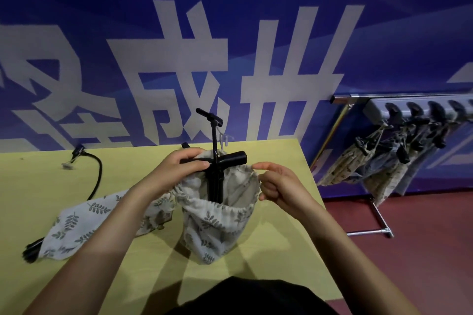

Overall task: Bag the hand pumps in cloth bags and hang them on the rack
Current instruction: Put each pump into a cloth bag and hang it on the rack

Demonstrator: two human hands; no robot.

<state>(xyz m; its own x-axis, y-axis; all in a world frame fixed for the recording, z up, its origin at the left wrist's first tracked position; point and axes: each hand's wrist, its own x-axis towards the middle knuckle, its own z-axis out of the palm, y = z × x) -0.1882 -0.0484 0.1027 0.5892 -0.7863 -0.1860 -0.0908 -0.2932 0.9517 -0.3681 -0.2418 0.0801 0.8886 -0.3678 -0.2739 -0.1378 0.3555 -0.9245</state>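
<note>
A person is standing at a yellow desk (268, 286), both bare arms reaching forward over it. The leaf-print cloth bag (217, 225) is hanging upright between the hands just above the desk, its mouth gaping open. The right hand (279, 186) is pinching the bag's right rim between thumb and forefinger, the other fingers curling loosely. The left hand (179, 169) is gripping the crossbar of a black hand pump (216, 176) — fingers wrapped round the left half of the bar — while the pump's body is sinking into the bag's mouth. Left of the bag, a second leaf-print bag (76, 230) is lying flat on the desk, a black pump end poking out of its near-left corner. Beyond the bag, another black pump (212, 123) is standing upright with its T-handle extended. Far left of the bag, a black hose (98, 174) is curving across the desk. Well to the right of the bag, on the red floor, a metal rack (409, 110) is carrying several bagged pumps (378, 161) — against a blue wall (102, 7) with large white characters.
</note>
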